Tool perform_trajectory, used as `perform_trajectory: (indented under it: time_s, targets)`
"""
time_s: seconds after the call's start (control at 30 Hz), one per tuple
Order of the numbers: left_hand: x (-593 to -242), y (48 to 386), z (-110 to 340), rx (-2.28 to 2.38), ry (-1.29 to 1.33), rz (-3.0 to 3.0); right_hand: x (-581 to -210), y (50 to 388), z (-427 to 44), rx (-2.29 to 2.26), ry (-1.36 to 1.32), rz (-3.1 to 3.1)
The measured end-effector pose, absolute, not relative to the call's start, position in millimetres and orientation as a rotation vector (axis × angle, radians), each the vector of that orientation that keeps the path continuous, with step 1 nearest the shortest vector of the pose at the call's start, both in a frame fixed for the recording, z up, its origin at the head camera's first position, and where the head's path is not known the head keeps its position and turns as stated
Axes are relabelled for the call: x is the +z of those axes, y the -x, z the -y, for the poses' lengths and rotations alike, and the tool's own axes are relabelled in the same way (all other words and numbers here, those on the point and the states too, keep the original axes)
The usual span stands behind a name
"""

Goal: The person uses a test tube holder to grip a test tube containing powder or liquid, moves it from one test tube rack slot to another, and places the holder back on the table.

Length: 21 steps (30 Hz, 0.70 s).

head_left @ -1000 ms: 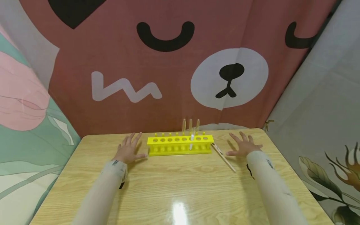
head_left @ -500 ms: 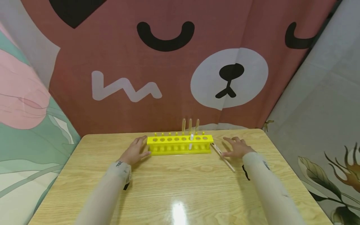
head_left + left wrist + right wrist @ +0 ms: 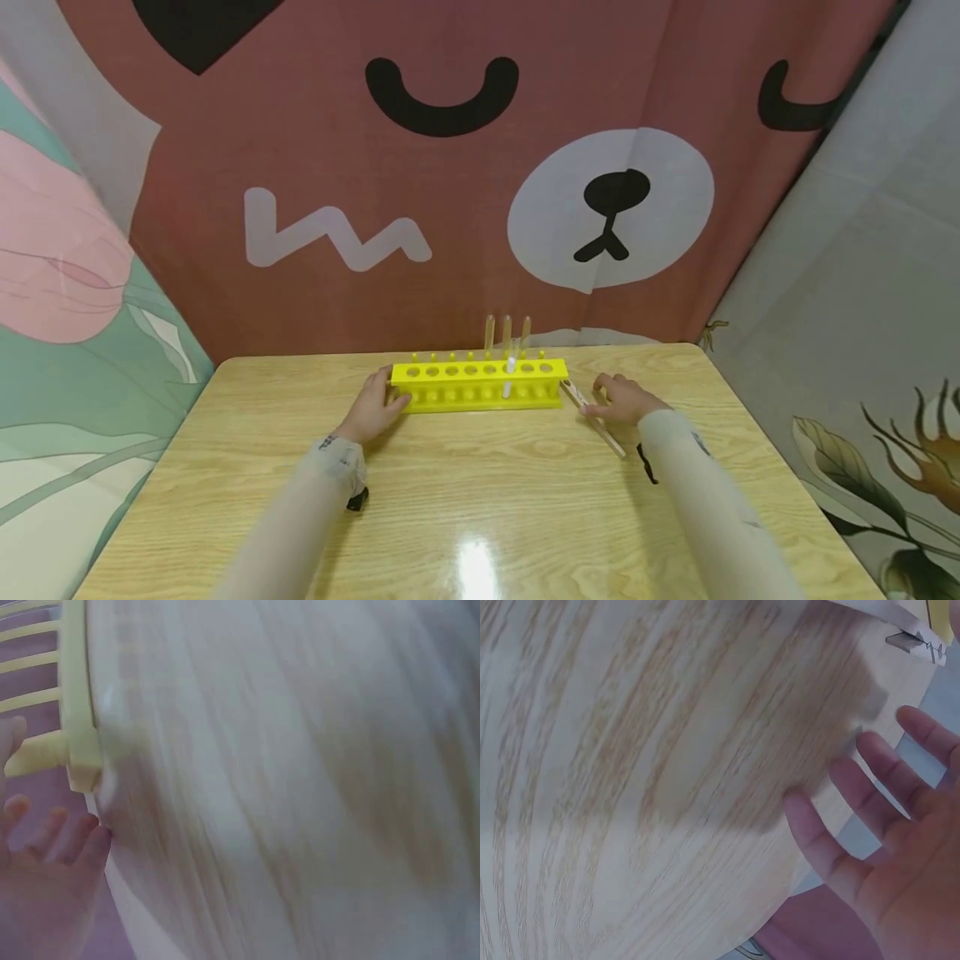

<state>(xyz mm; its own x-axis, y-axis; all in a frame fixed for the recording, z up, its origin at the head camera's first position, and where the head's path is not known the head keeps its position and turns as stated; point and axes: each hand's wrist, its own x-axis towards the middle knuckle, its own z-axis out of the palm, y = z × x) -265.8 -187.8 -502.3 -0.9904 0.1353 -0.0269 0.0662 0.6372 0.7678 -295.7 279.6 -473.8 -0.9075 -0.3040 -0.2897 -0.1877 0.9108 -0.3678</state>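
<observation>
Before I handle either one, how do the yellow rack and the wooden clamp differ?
The yellow rack is bright plastic-looking yellow; the wooden clamp is pale wood-coloured. The rack is broad with a row of holes; the clamp is a narrow stick. The rack stands across the view, while the clamp lies slanted by its right end. Both rest on the table.

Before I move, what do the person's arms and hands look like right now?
The left sleeve and right sleeve are long and pale off-white. Near the cuffs are small dark markings, too small to read. A black strap-like piece shows at the left wrist, another at the right. The left hand and right hand are ungloved.
</observation>
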Motion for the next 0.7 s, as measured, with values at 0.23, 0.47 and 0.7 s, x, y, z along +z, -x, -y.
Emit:
perform_trajectory:
  time_s: [0.23,0.47,0.7]
  targets:
    - [-507.1,268.1,177.4,1.661,-0.041,-2.615,-476.0,294.3,-273.9,-0.578,0.454,-2.683]
    - [-510.3,266.2,167.5,1.686,-0.012,-2.655,-475.1,289.2,-267.9,-0.632,0.525,-2.676]
    - [-518.4,266.9,164.0,1.906,0.172,-2.534,-476.2,284.9,-260.6,-0.491,0.459,-2.721]
